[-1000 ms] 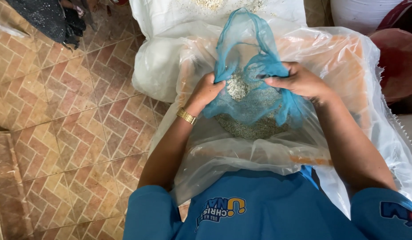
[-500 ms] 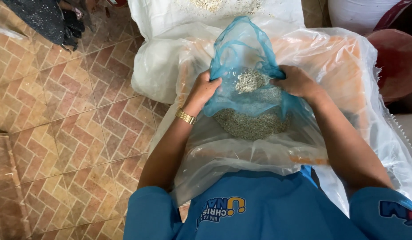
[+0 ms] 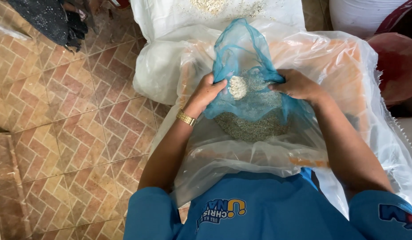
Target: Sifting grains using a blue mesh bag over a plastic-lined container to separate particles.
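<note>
A thin blue plastic bag half full of small grey-white grain sits in my lap on a large clear plastic sheet. My left hand, with a gold watch at the wrist, grips the bag's left side near its mouth. My right hand grips the bag's right side. Both hands pinch the blue film together above the grain. The fingertips are hidden in the folds.
A white sack with loose grain on top lies just beyond the bag. A red round basin and a white container stand at the right. Dark cloth lies on the patterned brick-tile floor at upper left.
Both hands have drawn the sides of the blue bag closer together over the grain, and the bag's top has folded inward. The bag has stayed in my lap.
</note>
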